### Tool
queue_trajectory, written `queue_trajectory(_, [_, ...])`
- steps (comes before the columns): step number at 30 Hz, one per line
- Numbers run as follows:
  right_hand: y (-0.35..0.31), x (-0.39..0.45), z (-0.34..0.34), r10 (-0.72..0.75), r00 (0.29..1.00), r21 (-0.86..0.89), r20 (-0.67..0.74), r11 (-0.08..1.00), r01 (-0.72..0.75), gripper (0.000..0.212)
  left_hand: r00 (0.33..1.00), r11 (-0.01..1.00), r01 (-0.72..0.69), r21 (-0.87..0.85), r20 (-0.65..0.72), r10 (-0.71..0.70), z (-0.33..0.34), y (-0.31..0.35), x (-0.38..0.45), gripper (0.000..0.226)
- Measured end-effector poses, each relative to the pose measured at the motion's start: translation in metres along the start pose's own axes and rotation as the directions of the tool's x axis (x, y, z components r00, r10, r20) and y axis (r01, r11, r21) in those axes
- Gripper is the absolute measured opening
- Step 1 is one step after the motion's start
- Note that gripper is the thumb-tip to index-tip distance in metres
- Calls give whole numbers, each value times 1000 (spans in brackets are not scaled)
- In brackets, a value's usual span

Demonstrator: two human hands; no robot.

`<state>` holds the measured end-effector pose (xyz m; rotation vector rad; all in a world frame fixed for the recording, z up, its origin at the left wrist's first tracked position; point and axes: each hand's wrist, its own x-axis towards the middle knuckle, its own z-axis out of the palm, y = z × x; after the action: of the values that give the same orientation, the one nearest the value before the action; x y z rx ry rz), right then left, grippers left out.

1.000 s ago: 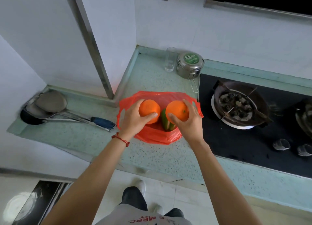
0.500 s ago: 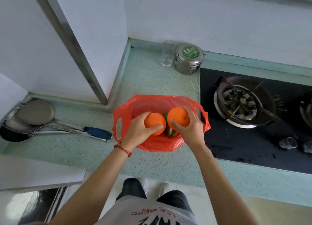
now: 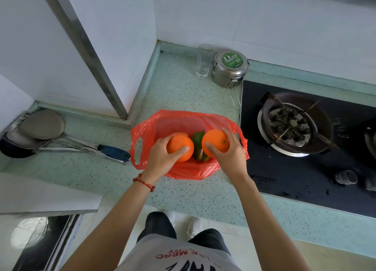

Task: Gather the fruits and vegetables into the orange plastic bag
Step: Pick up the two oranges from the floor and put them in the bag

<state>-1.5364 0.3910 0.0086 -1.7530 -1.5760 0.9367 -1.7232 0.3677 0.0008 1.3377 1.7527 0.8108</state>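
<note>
**Two oranges held over the open bag**

The orange plastic bag [image 3: 162, 126] sits open on the speckled green counter [image 3: 179, 87], just left of the black hob [image 3: 305, 179], with its mouth spread wide and its handle loops flopped to either side. Both hands are over that mouth. The left hand [image 3: 162, 158] is curled around one orange [image 3: 180, 146], thumb across the front of it, fingers wrapped behind. The right hand [image 3: 230, 154] grips a second orange [image 3: 215, 141] the same way, thumb pressed on its near face. The two fruits sit side by side, close but apart, with green produce [image 3: 197, 142] showing in the gap between them, down inside the bag; it may be a pepper or a mango, though too much is hidden to say.

The bag is thin, crinkled and translucent, its near edge bunched up below the wrists. Both oranges are round, bright and smooth-skinned. A red string bracelet [image 3: 143, 182] circles the left wrist. Behind the bag stand a clear glass [image 3: 203, 61] and a steel lidded tin [image 3: 230, 69].
</note>
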Motion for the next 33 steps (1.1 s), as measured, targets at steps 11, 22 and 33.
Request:
queue_trajectory(11, [6,-2,-10,14,1000,24,-12,1000,-14,69,1000,998,11,-55,1,-11,13,10,8,60])
queue_trajectory(22, [11,3,-18,46,998,-5,-44,999,-46,71,998,996,39,-84,59,-34,21,10,5,56])
queue_trajectory(33, [-6,1,0,12,1000,25,19,1000,-12,68,988,987,153,-45,0,-153,-4,-17,12,51])
